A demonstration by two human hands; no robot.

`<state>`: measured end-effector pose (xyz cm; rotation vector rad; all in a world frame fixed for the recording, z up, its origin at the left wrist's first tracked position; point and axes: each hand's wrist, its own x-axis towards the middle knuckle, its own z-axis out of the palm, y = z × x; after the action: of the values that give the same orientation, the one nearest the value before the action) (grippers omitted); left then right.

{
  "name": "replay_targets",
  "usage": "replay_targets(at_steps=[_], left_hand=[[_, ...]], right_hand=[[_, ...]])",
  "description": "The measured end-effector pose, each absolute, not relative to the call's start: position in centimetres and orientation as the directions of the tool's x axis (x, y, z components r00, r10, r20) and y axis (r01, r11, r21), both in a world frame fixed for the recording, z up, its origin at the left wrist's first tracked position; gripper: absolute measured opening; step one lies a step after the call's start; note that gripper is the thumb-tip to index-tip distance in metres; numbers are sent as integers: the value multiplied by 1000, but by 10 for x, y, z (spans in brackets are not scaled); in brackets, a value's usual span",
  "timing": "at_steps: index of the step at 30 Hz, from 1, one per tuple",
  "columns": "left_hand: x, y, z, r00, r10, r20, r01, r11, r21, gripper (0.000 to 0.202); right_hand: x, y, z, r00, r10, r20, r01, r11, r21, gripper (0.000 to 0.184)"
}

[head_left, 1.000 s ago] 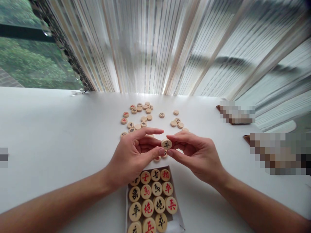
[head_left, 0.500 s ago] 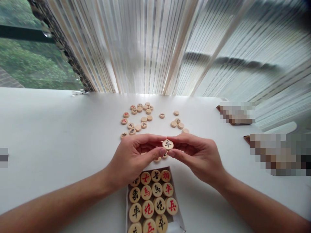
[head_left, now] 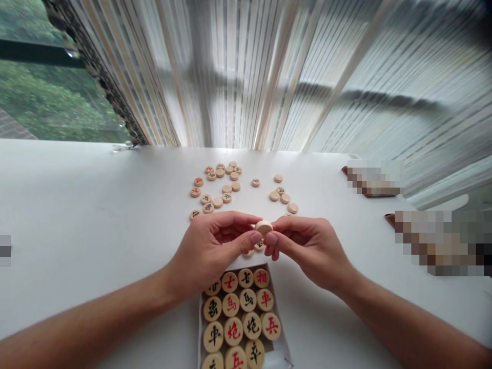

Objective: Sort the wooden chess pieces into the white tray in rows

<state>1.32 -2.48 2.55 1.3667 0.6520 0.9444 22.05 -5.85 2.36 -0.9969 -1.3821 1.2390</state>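
My left hand (head_left: 209,248) and my right hand (head_left: 307,246) meet above the white table (head_left: 77,215), both pinching one round wooden chess piece (head_left: 263,227) between thumb and fingers. The piece is tilted so that its plain rim and blank side face me. Just below the hands lies a white box (head_left: 282,348) filled with rows of wooden pieces (head_left: 242,318) bearing red and black characters. A couple of loose pieces peek out under my fingers.
Several loose wooden pieces (head_left: 221,187) lie scattered on the table beyond my hands, with a smaller cluster (head_left: 282,197) to their right. Blurred-out objects sit at the right edge. Striped curtains and a window rise behind the table.
The piece held between both hands has been turned: its black character faced me before, now its blank side and rim show. The hands stayed in place.
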Motion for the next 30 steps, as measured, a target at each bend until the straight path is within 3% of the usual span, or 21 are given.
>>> replay_targets(at_steps=[5, 9, 15, 21, 26, 30], left_hand=[[15, -26, 24, 542, 829, 136, -196, -32, 980, 33], [15, -26, 22, 581, 793, 184, -190, -88, 978, 31], [13, -27, 21, 549, 764, 338, -34, -383, 923, 23], [14, -29, 25, 540, 627, 561, 29, -680, 733, 19], [11, -29, 25, 569, 616, 545, 43, -684, 728, 19], [10, -27, 23, 559, 653, 511, 55, -644, 763, 22]], right_hand=[[224, -57, 22, -214, 976, 40, -93, 21, -995, 26], [222, -57, 21, -272, 962, -36, -169, -84, -982, 28], [216, -59, 21, -314, 942, -121, -281, -214, -935, 35], [218, -62, 21, -332, 938, -95, -200, -169, -965, 32], [221, -62, 22, -349, 936, -36, -120, -83, -989, 40], [223, -61, 18, -394, 919, 1, -184, -77, -980, 39]])
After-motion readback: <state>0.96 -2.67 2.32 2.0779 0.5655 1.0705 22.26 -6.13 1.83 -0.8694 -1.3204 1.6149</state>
